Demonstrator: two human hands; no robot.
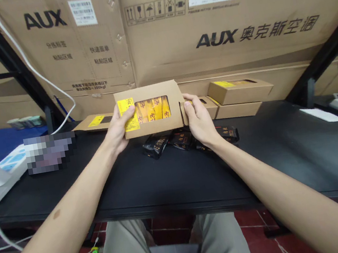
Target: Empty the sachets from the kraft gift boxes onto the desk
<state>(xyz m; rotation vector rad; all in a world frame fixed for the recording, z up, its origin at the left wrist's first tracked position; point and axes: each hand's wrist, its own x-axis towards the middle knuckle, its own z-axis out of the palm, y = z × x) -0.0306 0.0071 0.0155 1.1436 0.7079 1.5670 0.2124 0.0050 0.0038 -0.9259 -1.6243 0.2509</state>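
Note:
A brown cardboard box (150, 91) with a yellow label and a cut-out window is held up above the black table. Yellow packets (153, 109) with dark characters show through its window. My left hand (118, 128) grips the box's left end, thumb over the label. At the right end, my right hand (199, 117) has its fingers closed at the side flap, which stands a little out from the box. Several black sachets (155, 145) lie on the table below the box and partly behind my right hand.
Two similar boxes (239, 89) are stacked at the back right, and a flat carton (95, 121) lies at the back left. Large AUX cartons (218, 14) form a wall behind. At the left are a white power strip (10, 166) and a cable; white paper (324, 114) lies right.

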